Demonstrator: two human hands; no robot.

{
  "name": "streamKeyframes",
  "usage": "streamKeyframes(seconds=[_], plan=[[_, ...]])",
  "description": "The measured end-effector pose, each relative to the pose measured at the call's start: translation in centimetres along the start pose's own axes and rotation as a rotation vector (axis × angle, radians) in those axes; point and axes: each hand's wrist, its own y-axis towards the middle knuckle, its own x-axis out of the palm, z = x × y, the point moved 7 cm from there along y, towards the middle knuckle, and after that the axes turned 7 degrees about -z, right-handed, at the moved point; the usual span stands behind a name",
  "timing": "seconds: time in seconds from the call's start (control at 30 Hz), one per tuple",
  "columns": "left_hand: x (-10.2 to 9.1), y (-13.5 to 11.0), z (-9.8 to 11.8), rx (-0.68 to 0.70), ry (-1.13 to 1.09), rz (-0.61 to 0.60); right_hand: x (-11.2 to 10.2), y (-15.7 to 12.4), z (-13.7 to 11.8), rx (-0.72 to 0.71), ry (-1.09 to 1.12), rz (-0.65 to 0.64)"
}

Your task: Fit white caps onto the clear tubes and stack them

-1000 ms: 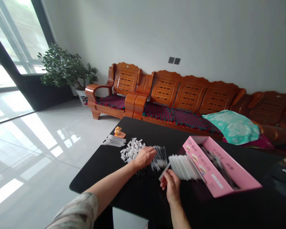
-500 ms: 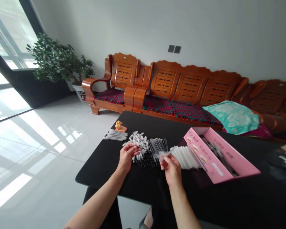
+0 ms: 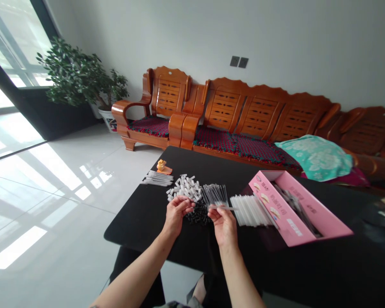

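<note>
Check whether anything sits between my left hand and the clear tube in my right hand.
Only a heap of small black plastic pieces lies between the left hand and the right hand pinching the thin clear plastic tube. It sits on the black table, seemingly below both hands, leaving the gap open.

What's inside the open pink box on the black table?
The pink box holds a heap of thin dark sticks lying along its length. Its near wall covers their lower layers, and blur hides what they are.
</note>
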Motion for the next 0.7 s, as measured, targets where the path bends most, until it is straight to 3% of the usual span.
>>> streamKeyframes(seconds=[0.2,0.37,0.47,0.6,0.7], plan=[[0.9,-0.7,0.0,0.029,0.071,-0.047,0.3,-0.3,0.9,0.032,0.021,-0.016],[2.6,-1.0,0.0,0.078,0.318,-0.183,0.5,-0.4,2.3,0.153,0.067,-0.022],[2.7,-0.4,0.8,0.132,0.453,-0.255,-0.2,0.0,1.8,0.193,0.139,0.003],[0.3,1.0,3.1,0.289,0.687,-0.119,-1.7,0.5,-0.5,0.067,0.280,0.059],[-0.9,1.5,3.7,0.369,0.952,-0.051,-1.1,0.2,0.0,0.168,0.267,-0.054]])
